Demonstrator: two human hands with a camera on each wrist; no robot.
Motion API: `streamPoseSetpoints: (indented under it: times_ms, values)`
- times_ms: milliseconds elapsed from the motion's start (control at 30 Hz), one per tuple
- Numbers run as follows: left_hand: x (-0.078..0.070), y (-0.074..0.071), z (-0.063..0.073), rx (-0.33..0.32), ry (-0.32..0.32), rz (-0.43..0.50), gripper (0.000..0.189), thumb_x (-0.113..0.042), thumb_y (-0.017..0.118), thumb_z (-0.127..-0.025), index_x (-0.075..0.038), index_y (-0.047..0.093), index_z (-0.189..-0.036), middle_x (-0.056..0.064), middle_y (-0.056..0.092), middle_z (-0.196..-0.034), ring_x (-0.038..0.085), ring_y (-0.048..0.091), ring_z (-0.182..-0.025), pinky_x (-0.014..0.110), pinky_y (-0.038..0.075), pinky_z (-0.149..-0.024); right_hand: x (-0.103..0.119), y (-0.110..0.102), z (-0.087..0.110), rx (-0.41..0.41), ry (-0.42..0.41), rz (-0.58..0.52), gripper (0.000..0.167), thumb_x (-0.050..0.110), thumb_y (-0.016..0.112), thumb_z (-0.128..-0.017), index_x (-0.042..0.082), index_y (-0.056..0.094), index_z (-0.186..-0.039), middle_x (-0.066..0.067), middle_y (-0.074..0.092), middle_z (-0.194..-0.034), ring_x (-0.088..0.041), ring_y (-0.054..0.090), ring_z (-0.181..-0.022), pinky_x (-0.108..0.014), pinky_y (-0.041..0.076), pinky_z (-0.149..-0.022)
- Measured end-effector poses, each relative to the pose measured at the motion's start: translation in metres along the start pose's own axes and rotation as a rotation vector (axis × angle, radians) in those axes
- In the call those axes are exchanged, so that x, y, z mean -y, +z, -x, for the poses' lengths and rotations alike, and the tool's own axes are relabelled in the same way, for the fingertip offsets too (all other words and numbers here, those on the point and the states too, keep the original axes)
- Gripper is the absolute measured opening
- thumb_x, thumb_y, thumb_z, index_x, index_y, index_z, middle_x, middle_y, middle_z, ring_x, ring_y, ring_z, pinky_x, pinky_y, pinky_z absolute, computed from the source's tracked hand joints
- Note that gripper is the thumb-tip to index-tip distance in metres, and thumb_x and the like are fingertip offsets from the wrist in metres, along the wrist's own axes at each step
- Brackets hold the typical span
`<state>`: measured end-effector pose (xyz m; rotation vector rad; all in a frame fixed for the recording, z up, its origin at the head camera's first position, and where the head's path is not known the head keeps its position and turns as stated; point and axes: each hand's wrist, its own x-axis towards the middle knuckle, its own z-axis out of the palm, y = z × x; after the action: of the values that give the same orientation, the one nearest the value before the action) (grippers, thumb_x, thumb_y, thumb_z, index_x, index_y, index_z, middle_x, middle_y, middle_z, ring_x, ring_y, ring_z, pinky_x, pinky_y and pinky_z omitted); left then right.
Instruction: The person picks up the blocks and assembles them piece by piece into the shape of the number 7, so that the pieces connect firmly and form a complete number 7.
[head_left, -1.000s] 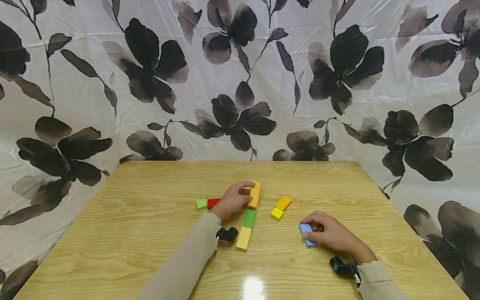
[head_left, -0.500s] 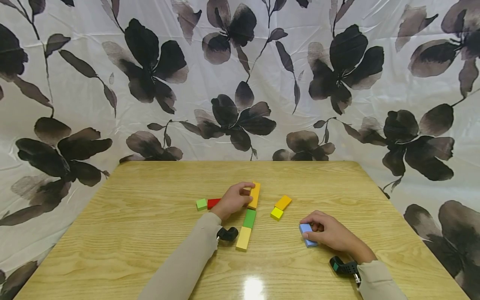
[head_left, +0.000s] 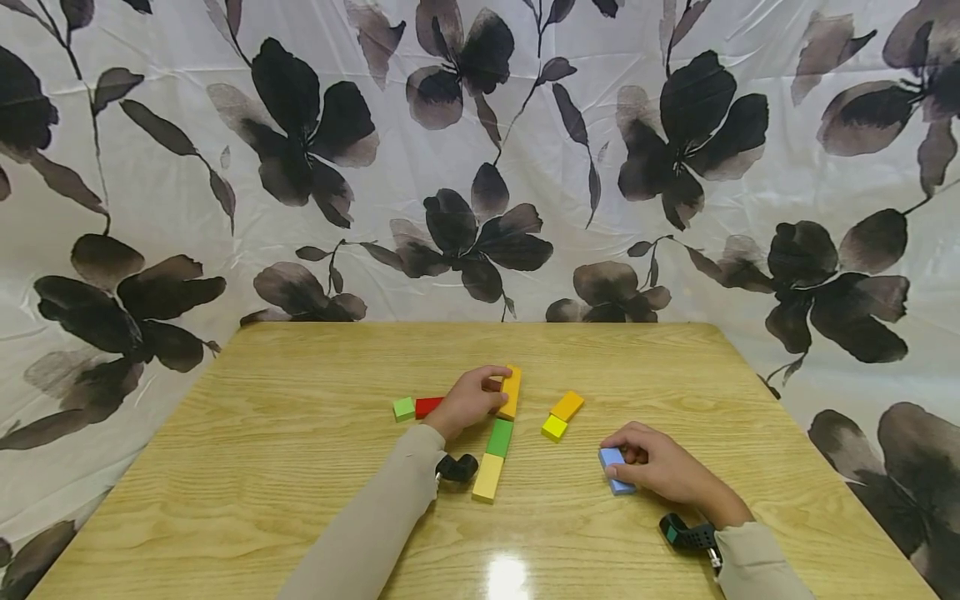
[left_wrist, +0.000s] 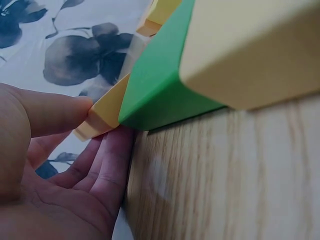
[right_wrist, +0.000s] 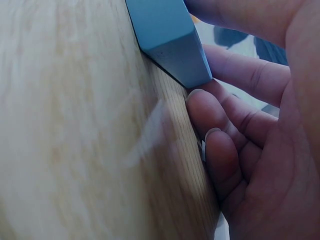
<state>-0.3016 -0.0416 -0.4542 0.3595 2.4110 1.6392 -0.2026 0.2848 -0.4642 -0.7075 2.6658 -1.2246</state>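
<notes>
In the head view, my left hand [head_left: 468,403] holds a long orange block [head_left: 511,392] at the far end of a row, thumb on its near side and a finger at its far end. A green block [head_left: 499,438] follows nearer to me, then a pale yellow block [head_left: 488,478], end to end. The left wrist view shows the thumb against the orange block, just past the green block [left_wrist: 155,75]. Over on the right, my right hand [head_left: 660,467] grips a blue block [head_left: 617,472] between thumb and fingers. That block [right_wrist: 170,37] lies on the tabletop in the right wrist view.
Left of the row lie a light green cube [head_left: 403,408] and a red block [head_left: 428,407], partly hidden behind my left hand. Between my hands, a short orange block [head_left: 567,405] meets a bright yellow block [head_left: 554,428]. A floral cloth [head_left: 570,167] hangs behind the wooden table [head_left: 300,467].
</notes>
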Motion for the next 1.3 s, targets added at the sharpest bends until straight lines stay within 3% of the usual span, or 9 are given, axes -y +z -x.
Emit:
streamPoseSetpoints:
  times_ms: [767, 1033, 1300]
  values:
    - [-0.0056, -0.0033, 0.0013, 0.056, -0.015, -0.076, 0.041, -0.009, 0.067, -0.096, -0.013, 0.062, -0.136, 0.014, 0.061, -0.123, 0.021, 0.062, -0.09, 0.035, 0.051, -0.076, 0.0, 0.0007, 0.0006, -0.006, -0.001, 0.001, 0.034, 0.03, 0.073, -0.093, 0.013, 0.068, -0.122, -0.001, 0.058, -0.104, -0.014, 0.049, -0.083, -0.027, 0.043, -0.07]
    - [-0.0064, -0.003, 0.0006, 0.063, -0.033, -0.084, 0.04, -0.011, 0.068, -0.095, -0.014, 0.063, -0.135, 0.014, 0.061, -0.124, 0.02, 0.063, -0.088, 0.037, 0.051, -0.082, 0.0005, 0.0013, 0.0012, -0.008, -0.002, -0.001, 0.034, 0.031, 0.073, -0.093, 0.013, 0.068, -0.122, -0.001, 0.058, -0.104, -0.014, 0.05, -0.082, -0.027, 0.043, -0.069]
    - [-0.0054, -0.0033, -0.0012, 0.067, -0.029, -0.095, 0.041, -0.012, 0.068, -0.095, -0.014, 0.062, -0.136, 0.013, 0.06, -0.128, 0.021, 0.062, -0.097, 0.04, 0.052, -0.087, 0.0004, 0.0006, 0.0008, -0.006, 0.009, -0.013, 0.034, 0.029, 0.073, -0.094, 0.013, 0.068, -0.123, -0.002, 0.058, -0.104, -0.015, 0.049, -0.083, -0.027, 0.043, -0.069]
